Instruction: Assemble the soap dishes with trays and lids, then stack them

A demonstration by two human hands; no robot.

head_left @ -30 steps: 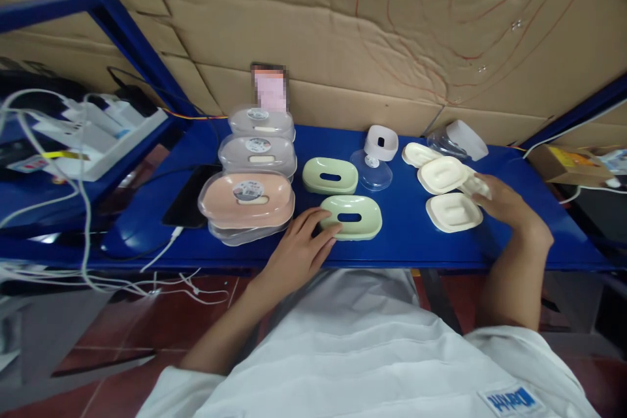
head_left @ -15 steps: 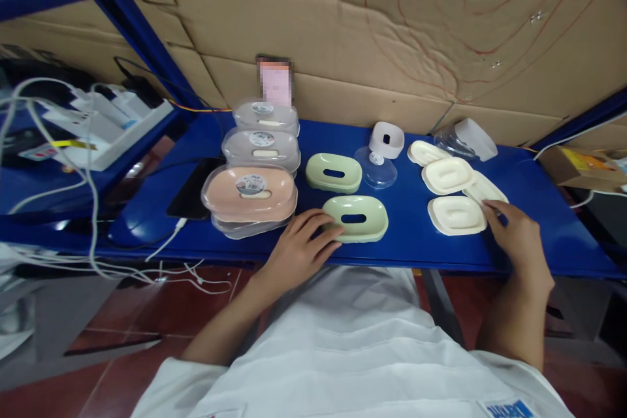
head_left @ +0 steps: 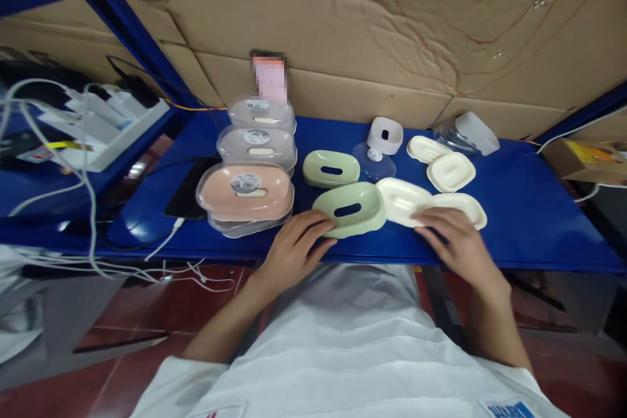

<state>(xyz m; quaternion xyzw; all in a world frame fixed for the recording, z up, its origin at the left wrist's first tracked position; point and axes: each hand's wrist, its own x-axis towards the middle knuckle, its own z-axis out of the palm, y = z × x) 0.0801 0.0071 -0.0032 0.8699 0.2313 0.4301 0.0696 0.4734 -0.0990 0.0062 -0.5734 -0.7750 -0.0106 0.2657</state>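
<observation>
Along the front edge of the blue tabletop (head_left: 539, 215), our right hand (head_left: 453, 235) has come leftward, apart from our left hand (head_left: 296, 245), which clamps the nearer green slotted dish (head_left: 350, 223), the right pinching a cream oval tray (head_left: 399, 201) just beside it.

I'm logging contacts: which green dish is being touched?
The front green dish, held by the left hand; the rear green dish lies behind it, untouched.
</observation>
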